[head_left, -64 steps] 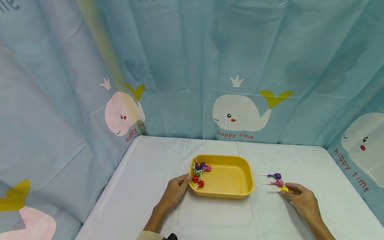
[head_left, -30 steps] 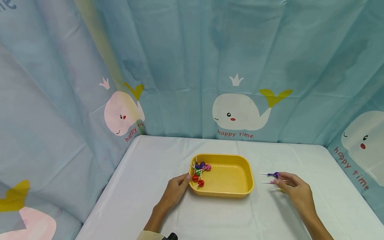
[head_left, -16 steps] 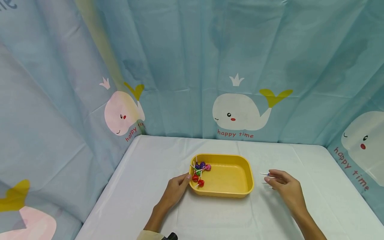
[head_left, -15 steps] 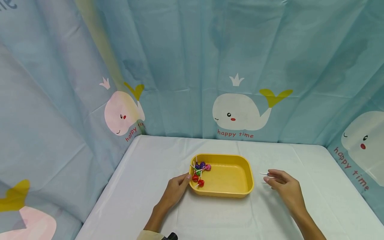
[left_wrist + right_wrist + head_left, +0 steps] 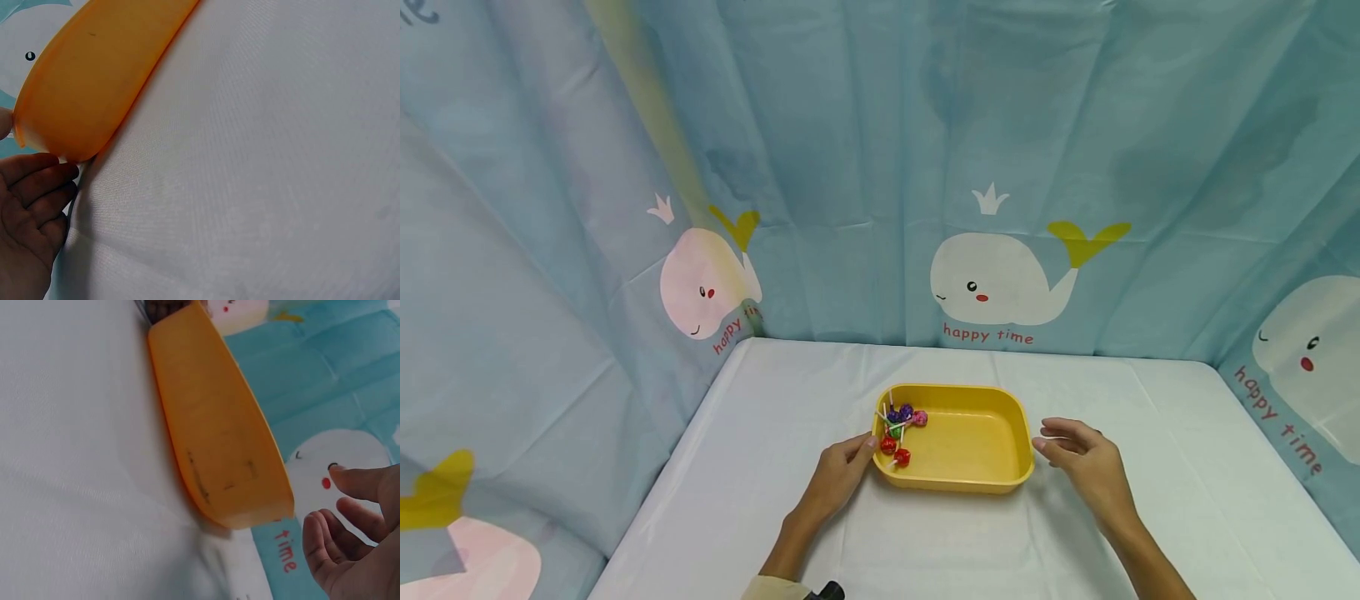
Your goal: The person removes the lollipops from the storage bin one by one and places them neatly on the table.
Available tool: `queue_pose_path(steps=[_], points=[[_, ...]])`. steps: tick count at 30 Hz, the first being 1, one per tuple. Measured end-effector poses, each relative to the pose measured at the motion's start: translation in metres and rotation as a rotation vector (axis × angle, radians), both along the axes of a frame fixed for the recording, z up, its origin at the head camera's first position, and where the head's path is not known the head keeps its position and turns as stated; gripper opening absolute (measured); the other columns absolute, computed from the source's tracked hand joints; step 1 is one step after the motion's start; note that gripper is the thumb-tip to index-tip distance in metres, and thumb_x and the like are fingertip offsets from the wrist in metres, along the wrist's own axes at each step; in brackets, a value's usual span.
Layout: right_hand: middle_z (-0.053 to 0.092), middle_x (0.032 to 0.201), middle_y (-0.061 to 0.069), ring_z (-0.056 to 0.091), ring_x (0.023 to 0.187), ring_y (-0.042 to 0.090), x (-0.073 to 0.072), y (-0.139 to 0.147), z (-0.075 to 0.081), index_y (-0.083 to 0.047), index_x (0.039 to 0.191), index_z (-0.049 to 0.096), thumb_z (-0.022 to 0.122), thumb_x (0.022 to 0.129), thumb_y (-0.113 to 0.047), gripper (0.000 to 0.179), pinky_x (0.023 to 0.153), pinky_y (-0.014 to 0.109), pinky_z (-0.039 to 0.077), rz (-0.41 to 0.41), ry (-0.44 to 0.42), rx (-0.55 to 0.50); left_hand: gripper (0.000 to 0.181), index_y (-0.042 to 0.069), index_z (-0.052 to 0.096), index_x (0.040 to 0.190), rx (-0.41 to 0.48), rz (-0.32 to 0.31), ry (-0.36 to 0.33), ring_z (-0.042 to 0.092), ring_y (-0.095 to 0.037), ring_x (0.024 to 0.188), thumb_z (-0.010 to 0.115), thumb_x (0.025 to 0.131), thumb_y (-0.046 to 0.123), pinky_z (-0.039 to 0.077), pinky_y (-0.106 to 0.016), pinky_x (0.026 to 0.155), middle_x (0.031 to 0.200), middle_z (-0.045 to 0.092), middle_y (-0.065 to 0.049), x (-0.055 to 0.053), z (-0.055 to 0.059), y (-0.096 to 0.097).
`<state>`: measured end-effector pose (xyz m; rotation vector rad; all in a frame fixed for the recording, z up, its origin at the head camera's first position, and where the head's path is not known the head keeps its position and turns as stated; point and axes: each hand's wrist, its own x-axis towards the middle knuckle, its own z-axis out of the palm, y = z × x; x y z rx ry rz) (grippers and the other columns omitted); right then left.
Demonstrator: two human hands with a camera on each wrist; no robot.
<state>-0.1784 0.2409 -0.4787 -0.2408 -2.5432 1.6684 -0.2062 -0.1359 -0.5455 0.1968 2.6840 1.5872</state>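
A yellow tray (image 5: 970,485) stands on the white table, with several wrapped lollipops bunched at its left end. Among them are a red lollipop (image 5: 902,457), a pink lollipop (image 5: 921,418) and a purple lollipop (image 5: 907,412). My left hand (image 5: 838,479) grips the tray's left end, thumb at the rim. In the left wrist view its fingers (image 5: 44,187) lie against the outer wall. Just off the tray's right end is my right hand (image 5: 1090,471). The right wrist view shows its thumb and loosely bent fingers (image 5: 359,515) apart, holding nothing.
The table is covered by a white cloth (image 5: 940,542). Behind it and at both sides hangs a blue curtain (image 5: 850,275) printed with whales. A dark object (image 5: 829,591) shows by the left sleeve at the bottom edge.
My right hand has moved left from beside three lollipops on the table to the tray's right end. Those lollipops are now out of sight behind it. My left hand and the tray stay put.
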Motion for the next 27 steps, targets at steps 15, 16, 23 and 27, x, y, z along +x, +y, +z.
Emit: queue_pose_path(steps=[15,16,23,27], points=[[0.071,0.133,0.016,0.069,0.103,0.004,-0.007,-0.027,-0.001,-0.006,0.133,0.071,0.083,0.095,-0.034,0.049,0.084,0.017,0.060,0.065,0.026,-0.060,0.056,0.004,0.065,0.144,-0.003,0.008,-0.019,0.057,-0.034,0.143,0.055,0.110,0.047,0.045,-0.055,0.119,0.145,0.066,-0.010,0.000,0.000,0.001],[0.071,0.132,0.015,0.069,0.102,0.005,-0.008,-0.029,-0.002,-0.006,0.133,0.071,0.083,0.094,-0.034,0.049,0.085,0.017,0.060,0.069,0.031,-0.059,0.056,0.004,0.065,0.144,-0.005,0.009,-0.020,0.056,-0.035,0.143,0.055,0.110,0.047,0.045,-0.055,0.119,0.145,0.066,-0.010,0.000,0.000,0.001],[0.073,0.129,0.012,0.069,0.104,0.011,-0.011,-0.043,-0.001,-0.009,0.131,0.073,0.083,0.094,-0.034,0.045,0.087,0.015,0.059,0.099,0.034,-0.062,0.057,0.003,0.065,0.144,-0.015,-0.001,-0.007,0.057,-0.036,0.142,0.053,0.111,0.048,0.045,-0.056,0.118,0.145,0.066,-0.011,0.000,-0.001,0.001],[0.073,0.128,0.015,0.070,0.105,0.014,-0.014,-0.050,-0.001,-0.008,0.130,0.073,0.084,0.094,-0.033,0.046,0.087,0.014,0.058,0.109,0.038,-0.078,0.056,0.004,0.065,0.144,-0.013,0.007,-0.012,0.056,-0.036,0.143,0.053,0.111,0.048,0.045,-0.056,0.119,0.145,0.066,-0.010,-0.001,-0.001,0.001]])
